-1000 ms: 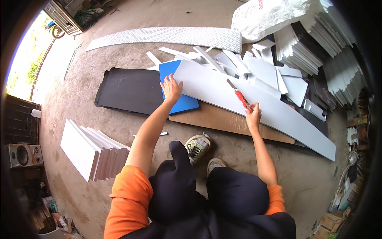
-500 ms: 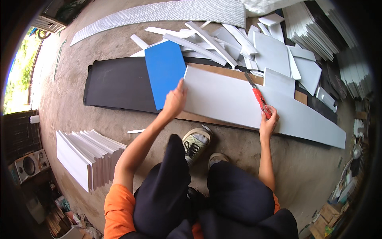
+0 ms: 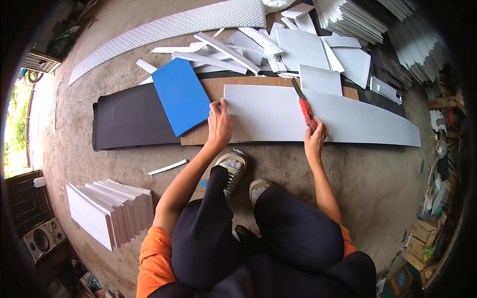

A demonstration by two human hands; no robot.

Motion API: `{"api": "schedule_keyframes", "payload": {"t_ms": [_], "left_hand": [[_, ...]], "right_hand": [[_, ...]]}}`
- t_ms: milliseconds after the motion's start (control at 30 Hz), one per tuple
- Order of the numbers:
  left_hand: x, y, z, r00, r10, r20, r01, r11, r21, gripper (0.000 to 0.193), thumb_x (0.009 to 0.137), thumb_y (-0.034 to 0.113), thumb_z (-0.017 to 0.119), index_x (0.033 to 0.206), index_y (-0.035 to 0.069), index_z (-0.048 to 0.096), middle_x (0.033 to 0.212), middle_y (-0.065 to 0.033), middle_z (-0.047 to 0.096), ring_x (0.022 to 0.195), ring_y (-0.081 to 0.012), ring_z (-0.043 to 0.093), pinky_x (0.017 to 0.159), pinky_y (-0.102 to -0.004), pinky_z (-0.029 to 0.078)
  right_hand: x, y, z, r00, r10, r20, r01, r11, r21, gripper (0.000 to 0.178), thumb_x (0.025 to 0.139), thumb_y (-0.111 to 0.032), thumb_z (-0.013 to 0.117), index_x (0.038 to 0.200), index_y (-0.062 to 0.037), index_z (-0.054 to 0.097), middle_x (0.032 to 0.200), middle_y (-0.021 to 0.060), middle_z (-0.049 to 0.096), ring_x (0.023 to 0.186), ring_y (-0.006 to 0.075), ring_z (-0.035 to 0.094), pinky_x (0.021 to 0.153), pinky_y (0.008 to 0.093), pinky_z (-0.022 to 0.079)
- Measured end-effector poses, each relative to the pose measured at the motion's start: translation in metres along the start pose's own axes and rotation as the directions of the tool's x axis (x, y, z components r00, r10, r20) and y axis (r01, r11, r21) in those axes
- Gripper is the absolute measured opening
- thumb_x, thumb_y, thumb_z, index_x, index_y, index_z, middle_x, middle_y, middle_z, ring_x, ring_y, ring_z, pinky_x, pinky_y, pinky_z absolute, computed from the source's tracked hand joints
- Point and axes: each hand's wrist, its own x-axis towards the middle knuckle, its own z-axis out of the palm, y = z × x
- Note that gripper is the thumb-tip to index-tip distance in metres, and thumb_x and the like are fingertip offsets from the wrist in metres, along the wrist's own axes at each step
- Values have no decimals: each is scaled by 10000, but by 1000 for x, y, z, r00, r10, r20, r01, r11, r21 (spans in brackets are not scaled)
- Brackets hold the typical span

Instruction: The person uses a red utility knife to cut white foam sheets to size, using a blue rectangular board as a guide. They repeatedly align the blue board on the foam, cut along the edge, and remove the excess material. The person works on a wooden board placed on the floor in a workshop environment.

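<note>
Concrete floor (image 3: 124,164) carries a long white foam panel (image 3: 278,116); left hand (image 3: 219,124) presses flat on its end, fingers spread; right hand (image 3: 315,139) grips a red utility knife (image 3: 304,107) on it.

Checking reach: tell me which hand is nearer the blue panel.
Left. The left hand rests just right of the blue panel; the right hand holds the red cutter farther right.

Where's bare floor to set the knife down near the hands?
Bare concrete between the white strip and the stacked white panels, and right of the right hand below the long white sheet. Crowded: offcut pile beyond the brown board.
</note>
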Motion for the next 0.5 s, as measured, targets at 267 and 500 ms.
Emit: {"api": "schedule_keyframes", "payload": {"t_ms": [267, 500], "left_hand": [[85, 35, 3, 982, 170, -85, -173, 985, -20, 558, 701, 193, 645, 1188, 43, 417, 1154, -169, 372, 1019, -344, 367, 847, -430, 341], [211, 108, 98, 903, 267, 337, -111, 901, -419, 421, 776, 249, 574, 1066, -39, 474, 936, -223, 579, 845, -309, 577, 743, -357, 454]], "right_hand": [[74, 39, -3, 992, -27, -124, 23, 999, -32, 379, 797, -107, 547, 1121, 16, 394, 1101, 193, 433, 1036, 344, 393, 884, 436, 308], [171, 120, 9, 991, 131, -5, -130, 979, -154, 497, 761, -144, 588, 1156, 40, 349, 1076, 248, 458, 1026, 366, 427, 892, 420, 338]]}}
